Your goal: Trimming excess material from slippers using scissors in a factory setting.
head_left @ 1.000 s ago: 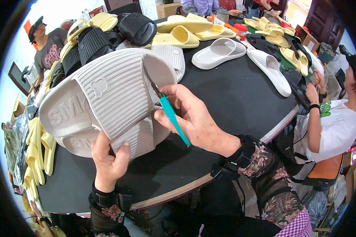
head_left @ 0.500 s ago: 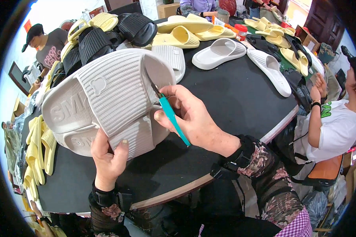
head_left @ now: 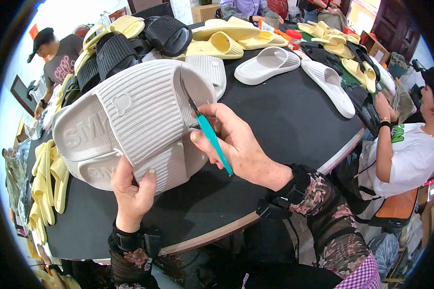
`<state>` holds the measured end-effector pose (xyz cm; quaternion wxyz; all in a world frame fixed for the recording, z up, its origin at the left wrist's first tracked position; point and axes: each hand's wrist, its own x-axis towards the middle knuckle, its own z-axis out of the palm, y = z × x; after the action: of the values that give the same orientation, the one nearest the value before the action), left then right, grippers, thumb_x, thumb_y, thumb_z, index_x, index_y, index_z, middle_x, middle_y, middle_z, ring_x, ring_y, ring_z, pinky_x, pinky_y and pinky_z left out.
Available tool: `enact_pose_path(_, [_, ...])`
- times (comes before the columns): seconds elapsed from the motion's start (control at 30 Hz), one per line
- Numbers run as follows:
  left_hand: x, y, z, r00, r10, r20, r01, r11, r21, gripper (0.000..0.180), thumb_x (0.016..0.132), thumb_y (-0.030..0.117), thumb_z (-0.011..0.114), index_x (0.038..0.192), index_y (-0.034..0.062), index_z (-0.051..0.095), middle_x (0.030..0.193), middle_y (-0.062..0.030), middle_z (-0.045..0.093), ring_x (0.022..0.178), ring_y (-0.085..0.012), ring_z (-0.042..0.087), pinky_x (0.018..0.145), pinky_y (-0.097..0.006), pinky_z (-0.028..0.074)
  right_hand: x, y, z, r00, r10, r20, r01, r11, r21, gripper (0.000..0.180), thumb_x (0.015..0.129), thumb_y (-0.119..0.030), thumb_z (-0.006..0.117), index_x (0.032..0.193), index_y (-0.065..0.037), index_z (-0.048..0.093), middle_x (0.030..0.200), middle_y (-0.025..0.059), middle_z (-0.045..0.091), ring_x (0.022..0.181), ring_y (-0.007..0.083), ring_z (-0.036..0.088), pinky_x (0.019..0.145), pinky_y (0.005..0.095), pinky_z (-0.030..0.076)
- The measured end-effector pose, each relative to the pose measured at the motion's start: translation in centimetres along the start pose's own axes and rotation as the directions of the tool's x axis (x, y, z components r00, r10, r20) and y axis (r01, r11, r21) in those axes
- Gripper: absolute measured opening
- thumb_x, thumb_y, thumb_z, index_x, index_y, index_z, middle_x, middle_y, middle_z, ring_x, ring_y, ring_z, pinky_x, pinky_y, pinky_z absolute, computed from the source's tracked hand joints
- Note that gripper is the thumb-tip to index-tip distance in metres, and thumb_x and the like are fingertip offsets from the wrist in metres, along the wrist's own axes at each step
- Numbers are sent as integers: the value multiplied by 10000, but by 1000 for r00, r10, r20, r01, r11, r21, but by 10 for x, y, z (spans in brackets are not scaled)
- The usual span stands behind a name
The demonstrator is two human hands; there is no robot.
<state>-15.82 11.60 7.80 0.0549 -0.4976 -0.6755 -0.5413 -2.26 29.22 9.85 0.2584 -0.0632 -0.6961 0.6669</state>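
My left hand (head_left: 133,195) is closed on a pair of light grey slide slippers, thumb and fingers gripping the lower one. The upper slipper (head_left: 140,103) has a ribbed strap with a raised outline and lies tilted over the lower slipper (head_left: 164,171), which is partly covered. My right hand (head_left: 236,144) is closed round a teal-handled blade tool (head_left: 212,139). Its thin dark, slightly curved blade lies along the upper slipper's strap edge, beside the foot opening. Whether a second blade or handle exists is hidden by my fingers.
Black slides (head_left: 115,53) and yellow slides (head_left: 219,45) are heaped beyond the held pair. White slides (head_left: 267,67) lie on the black table (head_left: 255,130), near a red-lidded jar (head_left: 294,38). More yellow slides (head_left: 46,178) line the left edge. People sit or stand around the table.
The slippers have shifted very slightly right. The tool's blade has moved slightly right at the strap edge, and my right thumb has slid a little. The co-worker at right has lowered a hand.
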Motion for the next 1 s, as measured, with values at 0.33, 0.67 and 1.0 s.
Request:
enact_pose_path(0.33, [2, -3, -5, 1000, -21, 5, 22, 992, -125, 433, 736, -21, 520, 1167, -54, 508, 1029, -149, 617, 961, -189, 587, 847, -292, 437, -3, 1, 10, 999, 4, -44, -2, 998, 57, 367, 870, -130, 594, 1180, -15, 434, 754, 16, 505, 518, 48, 460, 424, 190, 375])
enact_pose_path(0.67, [12, -8, -5, 994, -104, -21, 99, 984, -147, 547, 770, 47, 551, 1276, -64, 376, 1105, -201, 570, 1033, -231, 553, 880, -307, 421, 0, 7, 9, 998, 46, -35, -47, 999, -26, 366, 855, -99, 610, 1176, -50, 441, 766, 9, 543, 533, 28, 474, 439, 167, 386])
enact_pose_path(1.0, [12, -24, -6, 973, -228, -47, 225, 972, -68, 595, 758, 125, 561, 1268, -104, 357, 1194, -268, 505, 1162, -307, 478, 978, -337, 357, 2, 17, 9, 995, -45, -89, 38, 997, -73, 358, 852, -114, 620, 1154, -22, 451, 740, 4, 521, 523, 33, 474, 424, 178, 380])
